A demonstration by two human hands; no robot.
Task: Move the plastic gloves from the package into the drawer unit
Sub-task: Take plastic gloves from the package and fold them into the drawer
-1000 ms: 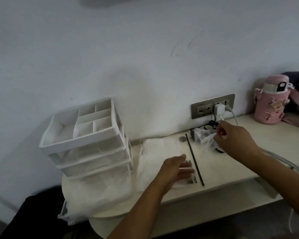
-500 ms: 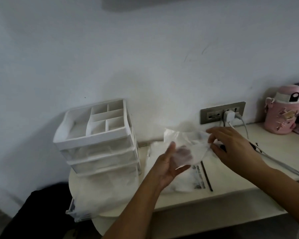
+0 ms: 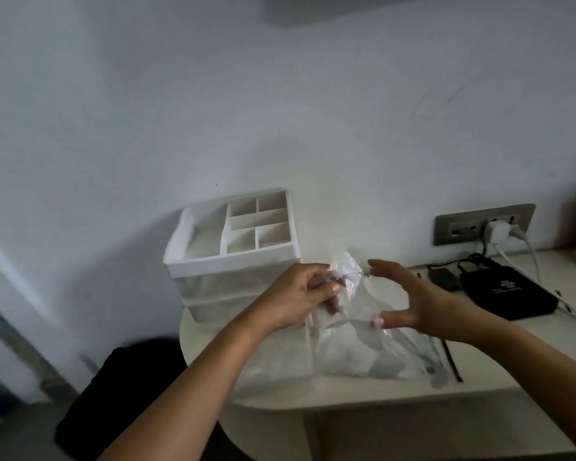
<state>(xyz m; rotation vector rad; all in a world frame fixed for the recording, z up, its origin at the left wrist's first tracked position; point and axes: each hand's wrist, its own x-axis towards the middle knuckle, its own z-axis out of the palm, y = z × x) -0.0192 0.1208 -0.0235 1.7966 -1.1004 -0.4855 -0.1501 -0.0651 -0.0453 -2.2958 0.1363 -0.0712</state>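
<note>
Head view: left hand [image 3: 296, 291] pinches clear plastic glove [image 3: 346, 271] above package [image 3: 363, 357]; right hand [image 3: 426, 304] spread, empty. Drawer unit [image 3: 233, 251] just behind. Risk — slick film slips from pinch, or drags package off table [image 3: 363, 395].

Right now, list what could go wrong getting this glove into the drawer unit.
1. The left hand pinches the flimsy plastic glove by a small bunch; it could slip.
2. The glove seems to trail onto the package, so lifting may drag that along.
3. The drawer unit looks shut; the open right hand must pull a drawer first.
</note>
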